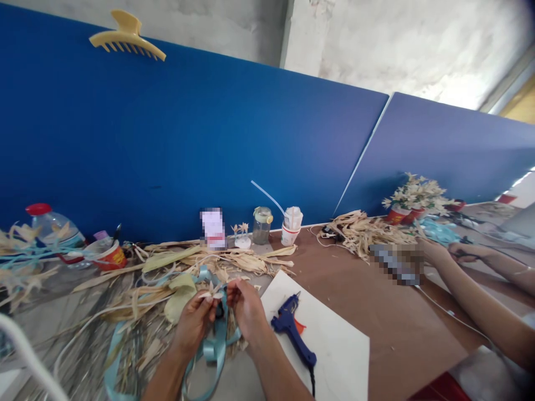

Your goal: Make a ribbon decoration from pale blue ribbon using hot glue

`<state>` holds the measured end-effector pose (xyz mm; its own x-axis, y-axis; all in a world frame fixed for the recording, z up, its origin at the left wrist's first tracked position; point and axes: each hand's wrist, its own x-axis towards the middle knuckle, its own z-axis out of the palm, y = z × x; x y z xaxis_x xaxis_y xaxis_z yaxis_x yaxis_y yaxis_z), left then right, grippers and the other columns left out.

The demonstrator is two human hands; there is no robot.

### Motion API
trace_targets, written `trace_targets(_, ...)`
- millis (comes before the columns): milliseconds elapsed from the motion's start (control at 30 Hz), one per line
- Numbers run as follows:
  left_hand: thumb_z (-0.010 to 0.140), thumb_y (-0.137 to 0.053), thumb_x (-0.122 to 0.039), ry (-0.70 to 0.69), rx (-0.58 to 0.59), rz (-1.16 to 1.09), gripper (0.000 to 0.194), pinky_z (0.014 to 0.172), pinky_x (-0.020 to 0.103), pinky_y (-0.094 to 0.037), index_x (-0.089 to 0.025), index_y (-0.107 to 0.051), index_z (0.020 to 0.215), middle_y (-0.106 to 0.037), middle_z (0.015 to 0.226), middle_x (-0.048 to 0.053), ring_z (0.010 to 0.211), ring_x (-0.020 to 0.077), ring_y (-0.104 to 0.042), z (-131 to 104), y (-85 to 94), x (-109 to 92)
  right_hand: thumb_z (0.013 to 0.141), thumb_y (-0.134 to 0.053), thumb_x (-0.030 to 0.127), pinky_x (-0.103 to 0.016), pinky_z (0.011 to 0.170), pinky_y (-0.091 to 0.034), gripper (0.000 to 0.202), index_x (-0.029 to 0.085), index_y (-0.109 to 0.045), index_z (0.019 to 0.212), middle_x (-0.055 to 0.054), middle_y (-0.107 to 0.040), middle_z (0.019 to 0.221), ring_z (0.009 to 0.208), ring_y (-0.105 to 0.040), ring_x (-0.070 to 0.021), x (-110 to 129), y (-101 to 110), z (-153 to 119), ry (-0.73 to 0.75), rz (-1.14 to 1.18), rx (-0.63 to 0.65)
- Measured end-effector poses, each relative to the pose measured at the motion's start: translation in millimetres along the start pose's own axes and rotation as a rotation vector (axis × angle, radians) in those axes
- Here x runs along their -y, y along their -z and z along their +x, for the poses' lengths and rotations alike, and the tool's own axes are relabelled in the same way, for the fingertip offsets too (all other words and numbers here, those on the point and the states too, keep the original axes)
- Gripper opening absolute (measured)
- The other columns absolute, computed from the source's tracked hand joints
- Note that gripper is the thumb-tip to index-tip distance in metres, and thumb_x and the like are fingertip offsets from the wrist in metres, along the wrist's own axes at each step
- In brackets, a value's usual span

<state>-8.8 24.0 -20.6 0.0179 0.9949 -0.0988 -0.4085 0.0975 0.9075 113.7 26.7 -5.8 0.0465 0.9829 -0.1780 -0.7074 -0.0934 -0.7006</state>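
Note:
A small pale flower of dried husk [212, 293] is pinched between the thumb and fingers of my left hand [193, 322]. Close beside it, my right hand [249, 312] has its fingertips closed on the light blue ribbon [214, 350], which loops down below both hands. Part of the ribbon and the flower's stem are hidden by my fingers. To the right of my right hand, a blue hot glue gun [292, 328] lies on a white board [345, 348]. Dried husk strips [242, 260] spread over the table behind my hands.
Along the blue partition [200, 128] stand a glass jar [262, 225], a paper cup [289, 235], a red tub [109, 257] and a plastic bottle [58, 228]. At right, a co-worker's arm [472, 303] reaches toward a phone [395, 264]; finished-looking flowers [416, 195] stand behind.

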Motion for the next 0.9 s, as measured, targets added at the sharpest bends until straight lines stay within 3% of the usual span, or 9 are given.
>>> trace_targets(167,0.063,-0.076,-0.045,-0.013,0.064,0.101,0.032,0.044,0.019,-0.031,-0.016,-0.062,0.063,-0.055,0.053,-0.005,0.043,0.0055,-0.04,-0.5,3.0,3.7,0.06,-0.076,0.043,-0.023,0.051,-0.035,0.03,0.016,-0.063,0.058,0.002,-0.057,0.053,0.048,-0.049,-0.0097,-2.4,-5.2,-1.9,-0.001,-0.105,0.068)
trace_targets(333,0.061,-0.077,-0.047,0.001,0.081,0.112,0.035,0.044,0.019,-0.029,-0.016,-0.063,0.065,-0.054,0.052,-0.006,0.041,0.0043,-0.039,-2.7,-0.5,0.6,0.058,-0.075,0.03,-0.023,0.052,-0.033,0.022,0.017,-0.059,0.051,0.005,-0.053,0.045,0.045,-0.042,-0.0077,-4.3,-4.1,-1.4,0.04,-0.203,0.022)
trace_targets(600,0.054,-0.081,-0.045,0.091,0.066,0.031,0.037,0.041,0.018,-0.027,-0.015,-0.062,0.064,-0.055,0.051,-0.006,0.038,0.003,-0.037,-7.9,-6.4,-5.9,0.057,-0.075,0.03,-0.023,0.049,-0.032,0.021,0.017,-0.06,0.052,0.004,-0.053,0.044,0.044,-0.042,-0.0096,-7.2,-3.8,-2.1,-0.058,-0.092,0.042)
trace_targets(733,0.057,-0.079,-0.047,0.091,0.094,0.088,0.037,0.041,0.018,-0.024,-0.015,-0.063,0.064,-0.054,0.052,-0.005,0.038,0.0028,-0.036,-6.8,-2.2,-3.6,0.062,-0.074,0.041,-0.024,0.055,-0.037,0.023,0.019,-0.067,0.065,0.001,-0.058,0.058,0.055,-0.047,-0.012,3.5,-3.0,-5.0,0.072,-0.049,0.023)
trace_targets(900,0.063,-0.074,-0.05,0.084,0.149,0.229,0.037,0.041,0.02,-0.021,-0.015,-0.062,0.061,-0.049,0.049,-0.006,0.039,0.0048,-0.032,-5.3,2.3,0.9,0.065,-0.072,0.036,-0.024,0.061,-0.038,0.018,0.019,-0.069,0.069,0.001,-0.06,0.063,0.061,-0.049,-0.0132,13.1,-1.6,-6.8,0.2,-0.341,0.097)
